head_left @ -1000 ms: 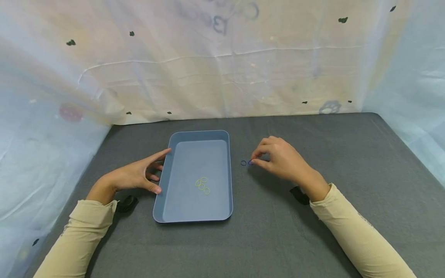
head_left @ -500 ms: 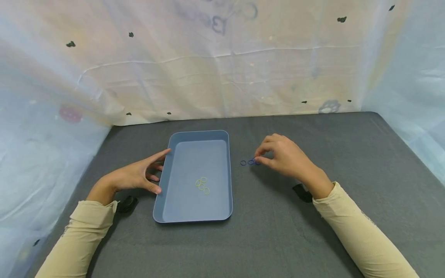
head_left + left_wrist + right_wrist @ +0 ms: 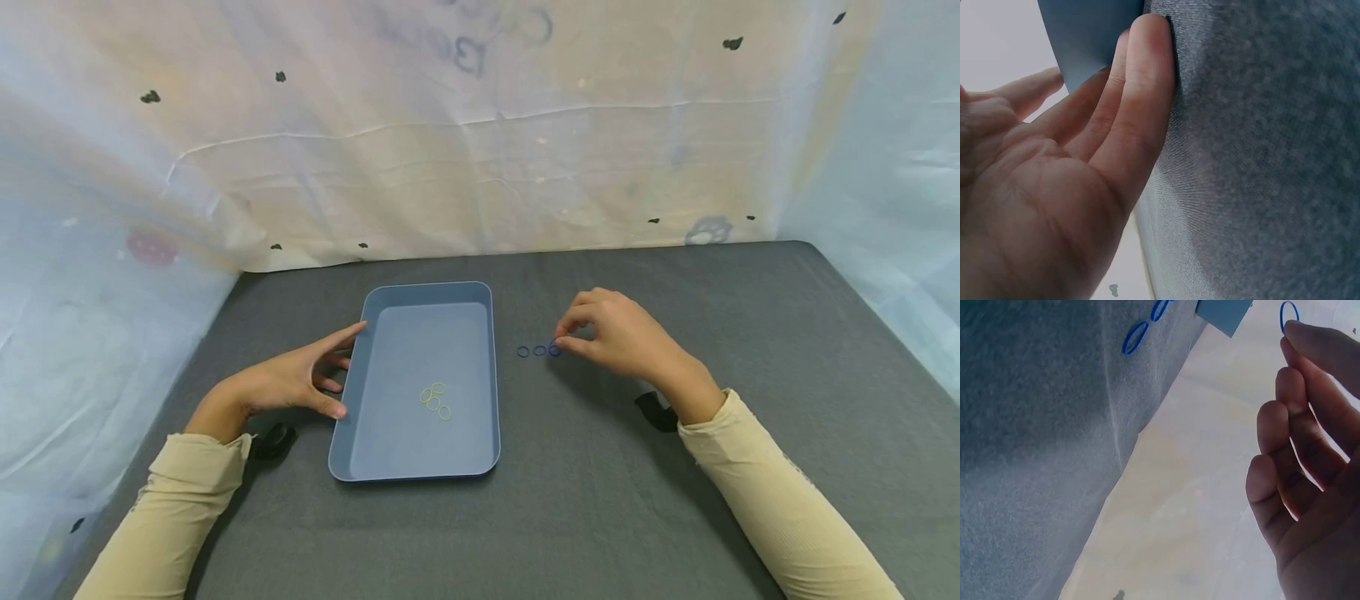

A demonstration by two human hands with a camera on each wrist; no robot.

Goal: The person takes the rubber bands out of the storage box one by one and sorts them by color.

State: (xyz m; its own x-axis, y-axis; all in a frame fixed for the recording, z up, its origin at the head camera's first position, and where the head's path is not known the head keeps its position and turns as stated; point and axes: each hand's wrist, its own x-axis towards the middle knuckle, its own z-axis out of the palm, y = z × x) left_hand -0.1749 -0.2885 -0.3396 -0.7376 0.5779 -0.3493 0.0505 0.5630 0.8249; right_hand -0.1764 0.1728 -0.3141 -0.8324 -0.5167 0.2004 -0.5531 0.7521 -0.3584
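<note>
The head view looks forward and down; both close wrist views share its tray [image 3: 420,342].

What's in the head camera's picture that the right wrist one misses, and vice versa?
Only the head view shows the left hand against the tray and four yellow rings inside. Only the right wrist view shows the palm side of the right hand; the pinched blue ring is plainer there. Both show the right hand, loose blue rings on the grey cloth, and the tray, though just its corner from the wrist.
</note>
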